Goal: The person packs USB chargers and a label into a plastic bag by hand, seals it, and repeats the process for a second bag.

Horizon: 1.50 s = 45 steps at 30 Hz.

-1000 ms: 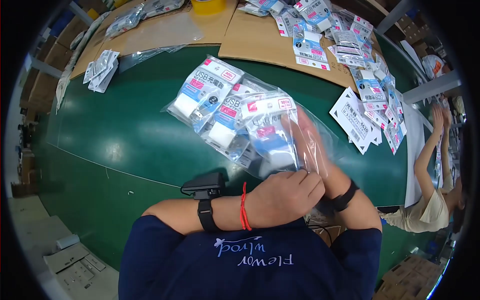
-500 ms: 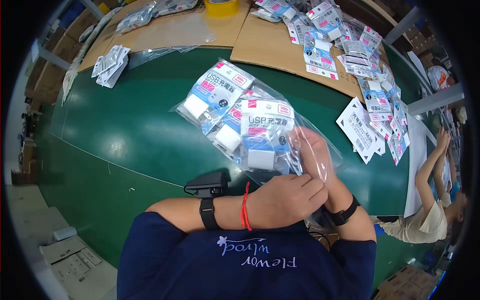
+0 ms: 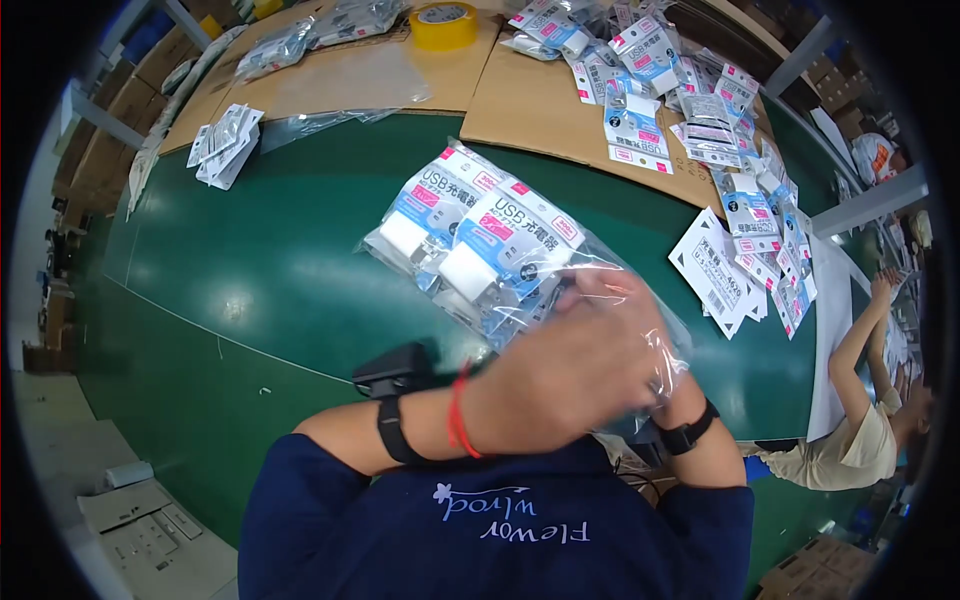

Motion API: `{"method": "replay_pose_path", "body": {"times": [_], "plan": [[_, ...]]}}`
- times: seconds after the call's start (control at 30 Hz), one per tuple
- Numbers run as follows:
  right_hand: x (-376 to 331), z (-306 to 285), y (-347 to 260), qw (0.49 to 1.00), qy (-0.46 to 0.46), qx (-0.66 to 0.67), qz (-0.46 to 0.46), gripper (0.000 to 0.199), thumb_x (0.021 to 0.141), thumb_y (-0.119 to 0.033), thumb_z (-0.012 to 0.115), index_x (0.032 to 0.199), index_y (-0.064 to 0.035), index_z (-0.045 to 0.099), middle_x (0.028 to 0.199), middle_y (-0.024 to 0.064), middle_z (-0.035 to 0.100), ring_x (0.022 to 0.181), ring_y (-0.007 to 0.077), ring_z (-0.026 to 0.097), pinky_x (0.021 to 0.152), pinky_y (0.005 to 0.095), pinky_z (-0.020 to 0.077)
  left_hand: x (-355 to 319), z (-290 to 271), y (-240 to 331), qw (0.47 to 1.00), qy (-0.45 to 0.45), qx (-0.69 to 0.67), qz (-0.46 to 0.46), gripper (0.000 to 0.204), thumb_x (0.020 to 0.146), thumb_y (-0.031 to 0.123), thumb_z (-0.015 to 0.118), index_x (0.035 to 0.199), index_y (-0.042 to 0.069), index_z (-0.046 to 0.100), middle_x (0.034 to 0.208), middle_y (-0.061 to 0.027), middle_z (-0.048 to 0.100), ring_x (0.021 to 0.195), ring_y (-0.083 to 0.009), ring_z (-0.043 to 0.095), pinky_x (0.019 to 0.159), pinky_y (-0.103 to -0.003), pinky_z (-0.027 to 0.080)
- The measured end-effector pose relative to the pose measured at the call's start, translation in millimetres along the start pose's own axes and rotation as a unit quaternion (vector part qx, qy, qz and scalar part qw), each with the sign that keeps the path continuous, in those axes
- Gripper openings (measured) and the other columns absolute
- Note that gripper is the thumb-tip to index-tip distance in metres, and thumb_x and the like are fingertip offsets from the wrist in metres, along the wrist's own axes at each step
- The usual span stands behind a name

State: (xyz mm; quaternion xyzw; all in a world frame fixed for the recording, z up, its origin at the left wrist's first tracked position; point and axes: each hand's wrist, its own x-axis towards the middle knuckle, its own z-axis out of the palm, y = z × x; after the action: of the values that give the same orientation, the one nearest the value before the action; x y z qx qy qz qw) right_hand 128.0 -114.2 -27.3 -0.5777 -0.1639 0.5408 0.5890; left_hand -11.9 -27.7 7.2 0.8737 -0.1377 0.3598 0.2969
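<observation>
Blurred, your left hand (image 3: 560,380) partly hides your right hand (image 3: 618,300), which is under film of the clear bag (image 3: 672,350); I cannot tell whether either pinches anything. Just beyond both, charger packs (image 3: 512,238) overlap inside, lower ones obscured. Farther right, a pack heap (image 3: 638,125) runs out of view.

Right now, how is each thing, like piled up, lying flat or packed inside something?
Clear bag: wrinkled, with packs inside
Plug packs: bagged, overlapping
Left hand: blurred, over the bag's near end; grip unclear
Right hand: seen through clear film; grip unclear
Yellow tape roll: lying flat
Loose packs: heaped, spilling past the cardboard
White labels: stacked unevenly
Red bracelet: around left wrist
</observation>
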Motion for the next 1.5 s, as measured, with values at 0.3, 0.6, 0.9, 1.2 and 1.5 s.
{"method": "replay_pose_path", "body": {"times": [0.3,0.6,0.9,1.2,1.5], "plan": [[-115.5,-50.5,-57.4,0.941,0.175,-0.255,-0.133,0.027,0.091,-0.013,0.056,0.111,0.0041,0.062,0.077,0.0086,0.067,0.061,0.0115,0.061,0.049,0.0220,0.0464,-15.6,-58.1,-43.5,0.940,-0.199,0.187,-0.204,0.049,0.081,0.028,0.068,0.116,-0.005,0.056,0.127,-0.0205,0.054,0.121,-0.0391,0.048,0.102,-0.049,0.036],[-146.7,-35.1,-64.9,0.893,-0.090,-0.242,-0.369,0.016,0.083,-0.013,0.067,0.078,0.0023,0.064,0.073,0.0091,0.061,0.061,0.0188,0.058,0.052,0.0270,0.0435,-4.4,-28.6,-57.9,0.933,-0.196,0.250,-0.168,0.055,0.086,0.034,0.061,0.133,0.007,0.050,0.142,-0.0167,0.042,0.131,-0.0375,0.038,0.108,-0.052,0.025],[-68.4,-158.6,-16.7,0.661,0.326,-0.611,-0.289,0.023,0.076,-0.017,0.074,0.095,-0.0045,0.070,0.081,0.0090,0.055,0.078,0.0230,0.053,0.069,0.0332,0.0430,0.9,-27.2,-85.5,0.934,-0.194,0.262,-0.148,0.054,0.086,0.033,0.062,0.132,0.009,0.051,0.142,-0.0147,0.043,0.131,-0.0369,0.038,0.109,-0.051,0.024],[-63.6,-170.3,-12.0,0.654,0.273,-0.654,-0.263,0.033,0.077,-0.021,0.072,0.107,-0.0086,0.070,0.088,0.0089,0.055,0.084,0.0235,0.053,0.074,0.0317,0.0436,-2.8,-32.5,-83.0,0.944,-0.155,0.264,-0.124,0.054,0.087,0.030,0.061,0.134,0.006,0.049,0.142,-0.0155,0.043,0.132,-0.0358,0.037,0.110,-0.049,0.022],[-78.2,-57.9,-51.6,0.538,0.231,-0.644,-0.492,0.026,0.081,-0.016,0.070,0.107,-0.0118,0.071,0.093,0.0069,0.057,0.083,0.0212,0.052,0.074,0.0293,0.0429,27.7,-7.4,-37.6,0.754,0.026,-0.549,-0.360,0.040,0.092,0.013,0.058,0.129,-0.001,0.052,0.127,-0.0139,0.056,0.116,-0.0175,0.053,0.097,-0.032,0.042]]}}
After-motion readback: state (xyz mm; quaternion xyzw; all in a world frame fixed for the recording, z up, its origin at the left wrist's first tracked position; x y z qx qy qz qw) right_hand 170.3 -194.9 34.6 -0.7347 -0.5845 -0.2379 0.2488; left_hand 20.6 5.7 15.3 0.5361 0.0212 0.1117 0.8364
